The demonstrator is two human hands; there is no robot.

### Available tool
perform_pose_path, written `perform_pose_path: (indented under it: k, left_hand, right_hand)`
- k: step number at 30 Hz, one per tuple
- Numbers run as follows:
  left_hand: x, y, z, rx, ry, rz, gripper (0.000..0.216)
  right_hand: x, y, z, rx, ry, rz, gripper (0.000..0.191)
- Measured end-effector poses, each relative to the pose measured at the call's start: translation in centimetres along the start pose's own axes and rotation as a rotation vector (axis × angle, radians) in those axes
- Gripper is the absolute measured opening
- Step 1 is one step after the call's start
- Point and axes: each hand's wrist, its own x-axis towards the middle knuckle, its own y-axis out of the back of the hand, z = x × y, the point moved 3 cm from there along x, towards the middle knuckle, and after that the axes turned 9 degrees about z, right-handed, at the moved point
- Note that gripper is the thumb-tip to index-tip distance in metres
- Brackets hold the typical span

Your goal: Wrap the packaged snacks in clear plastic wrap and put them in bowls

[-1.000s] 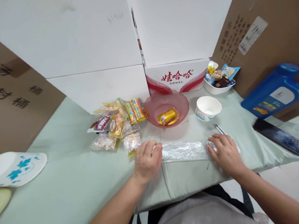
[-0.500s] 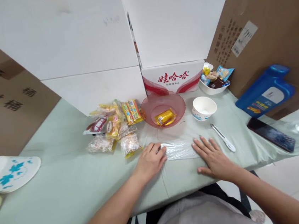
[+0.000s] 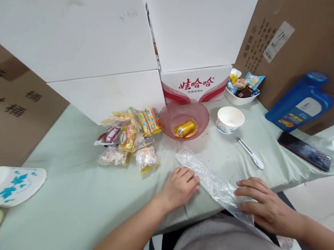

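Observation:
A strip of folded clear plastic film [image 3: 213, 181] lies slantwise on the cloth, and its near end hangs past the table edge towards my lap. My left hand [image 3: 182, 186] is at its left side with bent fingers closed at the film's edge; the thumb is hidden. At the lower end, my right hand [image 3: 267, 204] has its fingers curled around the film, thumb out of sight. Beyond them is a pink translucent bowl [image 3: 166, 121] with yellow-wrapped snacks [image 3: 187, 129] inside. A white utility knife [image 3: 250, 153] lies right of the film.
Packaged snacks [image 3: 129, 137] are heaped left of the bowl. A paper cup [image 3: 230, 119], a white dish of snacks [image 3: 240, 99], a blue bottle [image 3: 299, 103] and a phone [image 3: 304, 151] stand or lie to the right. White boxes [image 3: 104, 95] wall off the back.
The plastic film has turned from lying crosswise to slanting towards me. My right hand has moved right and nearer with its end; my left hand has shifted right and nearer, fingers more bent.

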Motion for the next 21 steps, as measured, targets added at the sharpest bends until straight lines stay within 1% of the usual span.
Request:
perform_pose_path:
  k: [4, 6, 7, 9, 10, 13, 15, 18, 21]
  left_hand:
    - [-0.1, 0.0, 0.5, -0.124, -0.073, -0.052, 0.031]
    - [-0.2, 0.1, 0.5, -0.173, -0.094, -0.080, 0.029]
    - [-0.3, 0.2, 0.4, -0.194, -0.101, -0.092, 0.027]
    - [-0.3, 0.3, 0.3, -0.229, -0.111, -0.114, 0.027]
    - [-0.3, 0.4, 0.2, -0.239, -0.114, -0.122, 0.027]
    - [-0.2, 0.5, 0.0, -0.247, -0.123, -0.146, 0.029]
    - [-0.1, 0.5, -0.2, -0.250, -0.117, -0.161, 0.029]
    - [-0.1, 0.5, -0.3, -0.260, -0.113, -0.172, 0.028]
    - [-0.2, 0.4, -0.4, -0.262, -0.123, -0.168, 0.030]
  right_hand:
    - [3.7, 3.0, -1.7, 0.324, 0.026, -0.218, 0.028]
    - [5.4, 3.6, -1.7, 0.426, 0.017, -0.290, 0.031]
    - [6.3, 3.6, -1.3, 0.451, 0.000, -0.305, 0.031]
    - [8.1, 2.7, 0.6, 0.463, -0.084, -0.286, 0.028]
    - [9.0, 1.9, 1.9, 0.452, -0.146, -0.247, 0.027]
    - [11.7, -1.1, 6.1, 0.348, -0.379, -0.138, 0.026]
    - [13.0, -3.2, 8.0, 0.259, -0.466, -0.128, 0.026]
    - [13.8, -5.2, 9.2, 0.149, -0.495, -0.130, 0.026]
    - [13.8, -5.9, 9.5, 0.084, -0.501, -0.101, 0.025]
